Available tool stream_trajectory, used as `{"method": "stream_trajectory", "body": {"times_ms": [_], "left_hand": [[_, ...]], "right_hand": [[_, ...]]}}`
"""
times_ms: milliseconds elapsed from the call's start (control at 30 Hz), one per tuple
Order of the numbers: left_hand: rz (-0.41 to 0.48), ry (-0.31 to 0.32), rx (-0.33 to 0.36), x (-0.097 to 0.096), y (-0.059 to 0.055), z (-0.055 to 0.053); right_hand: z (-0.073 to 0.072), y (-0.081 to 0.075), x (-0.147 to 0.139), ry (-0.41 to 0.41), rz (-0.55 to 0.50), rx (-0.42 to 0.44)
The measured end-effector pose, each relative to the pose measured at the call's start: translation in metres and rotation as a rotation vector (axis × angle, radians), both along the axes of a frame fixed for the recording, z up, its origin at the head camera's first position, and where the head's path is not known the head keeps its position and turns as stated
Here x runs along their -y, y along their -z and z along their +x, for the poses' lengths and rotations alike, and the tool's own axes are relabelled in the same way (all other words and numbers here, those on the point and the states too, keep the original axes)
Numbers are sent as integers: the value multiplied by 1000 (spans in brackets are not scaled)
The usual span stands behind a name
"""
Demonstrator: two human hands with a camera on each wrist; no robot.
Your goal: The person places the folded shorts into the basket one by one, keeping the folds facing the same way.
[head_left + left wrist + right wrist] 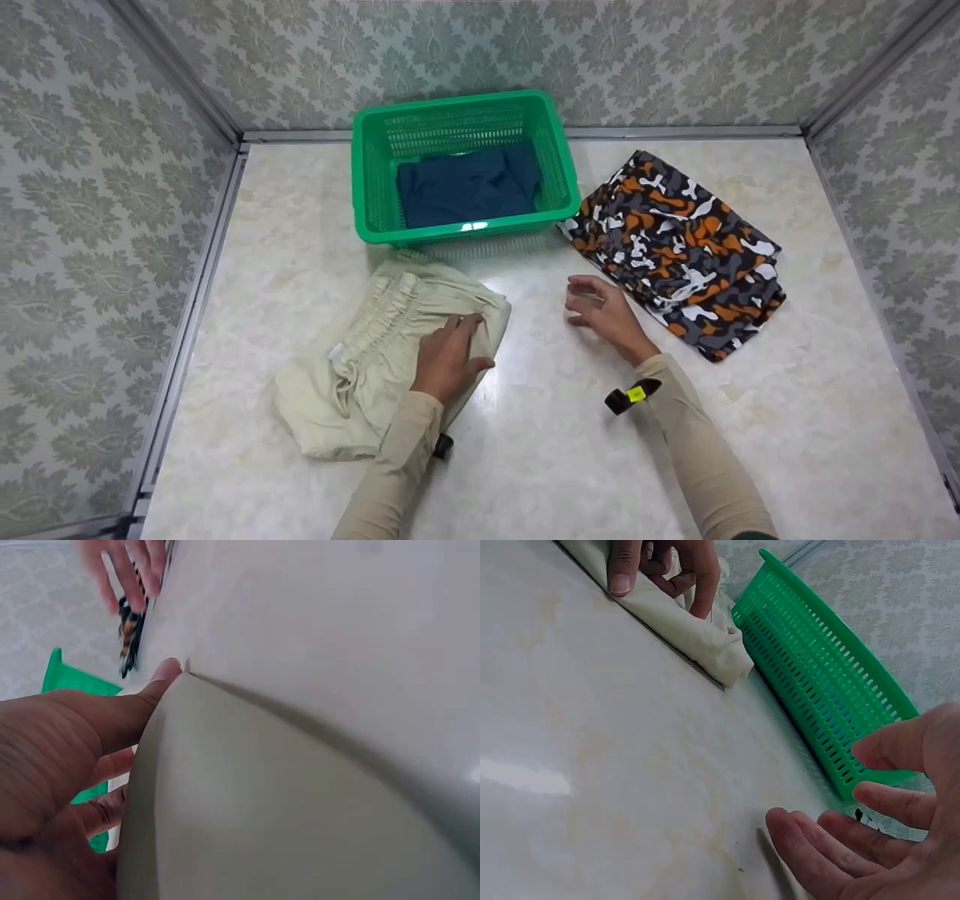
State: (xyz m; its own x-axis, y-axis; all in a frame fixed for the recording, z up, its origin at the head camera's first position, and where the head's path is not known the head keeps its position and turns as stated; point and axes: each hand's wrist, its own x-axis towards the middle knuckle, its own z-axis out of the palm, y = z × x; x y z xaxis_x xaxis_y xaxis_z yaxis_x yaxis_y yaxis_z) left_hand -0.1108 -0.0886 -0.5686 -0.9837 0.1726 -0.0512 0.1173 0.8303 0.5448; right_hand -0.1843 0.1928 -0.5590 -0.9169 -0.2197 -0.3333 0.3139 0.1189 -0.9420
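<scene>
My left hand rests on beige elastic-waist shorts that lie folded on the table. Its fingers are spread over the cloth, with the thumb by the right-hand edge. From the left wrist, the beige cloth fills the lower part of the view, the thumb close against its fold. Held over the table with nothing in it, my right hand has loosely bent, parted fingers. It is between the beige shorts and a folded pair of orange, black and white camouflage shorts, nearer the camouflage pair.
At the back stands a green plastic basket, holding a folded dark blue garment. A corner of the camouflage shorts lies right by the basket's front right side. Patterned wall panels enclose the pale marbled table at the back and both sides.
</scene>
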Motion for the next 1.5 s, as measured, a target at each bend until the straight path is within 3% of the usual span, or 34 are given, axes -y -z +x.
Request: {"method": "stream_trajectory", "body": {"times_ms": [133, 333, 500, 667, 800, 1033, 1167, 1400, 1500], "left_hand": [[-17, 63, 8, -16, 1, 1], [-71, 172, 57, -40, -1, 2], [-18, 275, 49, -55, -1, 5], [37, 379, 92, -67, -2, 1], [77, 430, 140, -70, -2, -4], [149, 538, 217, -69, 0, -14], [167, 595, 202, -69, 2, -18], [191, 696, 181, -73, 5, -20], [198, 727, 182, -75, 7, -21]], "right_hand": [[1, -3, 2, 27, -28, 72], [6, -11, 4, -6, -78, 123], [10, -14, 5, -15, -62, 138], [11, -15, 4, -11, -11, 190], [11, -16, 2, -18, 39, 221], [14, -12, 1, -15, 2, 266], [14, -9, 3, -18, -18, 245], [16, 3, 10, -76, -144, 229], [17, 7, 11, -81, -118, 184]]}}
